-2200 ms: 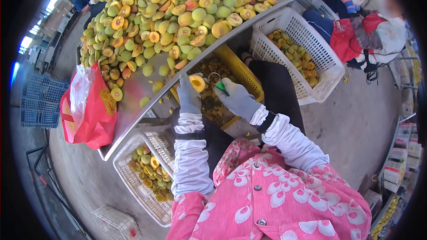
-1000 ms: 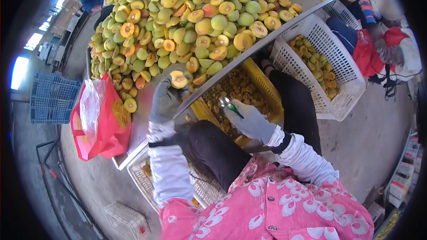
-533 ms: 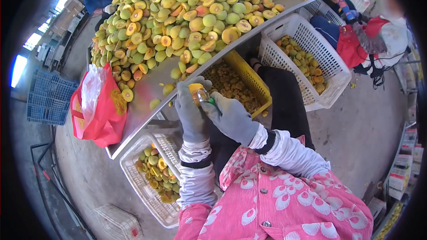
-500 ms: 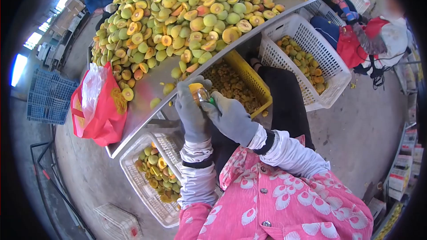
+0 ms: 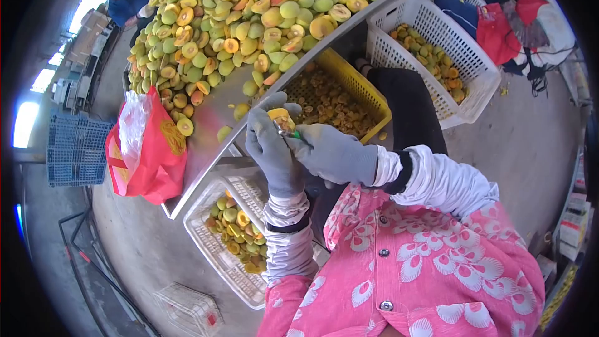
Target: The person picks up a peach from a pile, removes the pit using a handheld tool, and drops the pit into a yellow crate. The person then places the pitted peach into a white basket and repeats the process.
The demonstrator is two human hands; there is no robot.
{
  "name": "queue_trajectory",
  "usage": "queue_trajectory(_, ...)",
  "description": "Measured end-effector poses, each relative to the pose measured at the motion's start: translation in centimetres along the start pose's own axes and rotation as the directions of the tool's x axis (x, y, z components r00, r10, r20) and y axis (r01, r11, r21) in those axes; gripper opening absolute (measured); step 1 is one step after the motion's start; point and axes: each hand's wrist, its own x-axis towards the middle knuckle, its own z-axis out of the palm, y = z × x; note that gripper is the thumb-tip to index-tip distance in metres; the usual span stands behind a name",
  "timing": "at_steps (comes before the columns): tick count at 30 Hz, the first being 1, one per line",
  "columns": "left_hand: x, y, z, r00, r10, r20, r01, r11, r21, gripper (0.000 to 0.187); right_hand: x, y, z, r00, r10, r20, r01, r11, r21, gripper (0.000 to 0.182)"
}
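Observation:
My left hand (image 5: 269,150), in a grey glove, is closed around a peach half (image 5: 280,114) with its orange cut face showing. In my right hand (image 5: 337,153), also gloved in grey, is a small green-handled pitting spoon (image 5: 297,135). Its metal end lies against the cut flesh, partly hidden by the fruit and fingers. Both hands are together just off the edge of a metal table (image 5: 209,134). Beyond them rises a big heap of halved peaches (image 5: 249,22). Below the hands stands a yellow crate (image 5: 376,126) with brown pits and scraps inside.
White crates of peach halves stand at lower left (image 5: 209,256) and upper right (image 5: 465,65). A red bag (image 5: 165,168) hangs at the table's left corner. Blue crates (image 5: 75,150) are stacked at far left. Another person (image 5: 131,0) is behind the heap; someone's arm shows at upper right.
The view has shifted, moving most surroundings slightly right in frame. The spoon's metal end, plainly visible earlier, is now more hidden against the peach half. Both hands keep their hold.

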Motion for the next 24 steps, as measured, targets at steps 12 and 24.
queue_trajectory(12,3.2,-7.2,-0.9,0.898,-0.121,0.422,0.274,0.906,-0.324,0.048,4.9,7.4,-2.2,0.616,-0.139,0.775,-0.731,0.268,0.628,0.044)
queue_trajectory(24,1.5,-8.5,-1.2,0.960,0.030,0.279,-0.092,0.973,0.214,0.030,6.4,11.6,0.0,0.980,0.184,0.072,-0.171,0.602,0.780,0.035)
